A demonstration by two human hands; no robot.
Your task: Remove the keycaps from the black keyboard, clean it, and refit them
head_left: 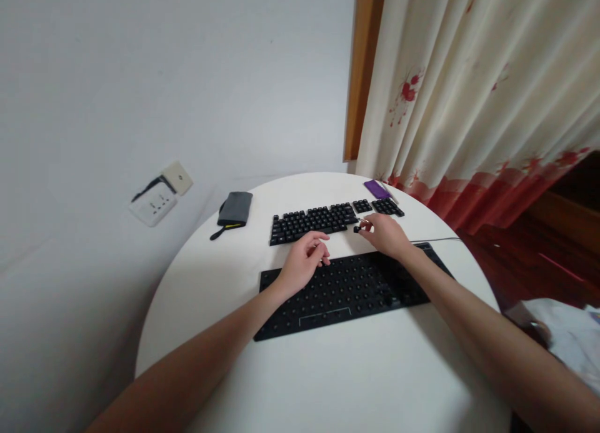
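Note:
A black keyboard base (323,320) with its keycaps off and small switch stems showing lies across the table. Behind it, black keycaps (312,220) are laid out in keyboard rows. My left hand (304,261) hovers over the base's back edge, fingers loosely bent and apart, with nothing visible in them. Beyond the base, near the right end of the main keycap rows, my right hand (385,233) is closed in a pinch on a thin metal tool (362,220). A single black keycap (357,229) is at its fingertips; whether they grip it I cannot tell.
The round white table (187,314) stands against a wall. A grey pouch (235,209) with a black strap lies at the back left, a purple item (376,189) at the back right. A thin cable (435,239) runs off to the right. A curtain (450,108) hangs behind.

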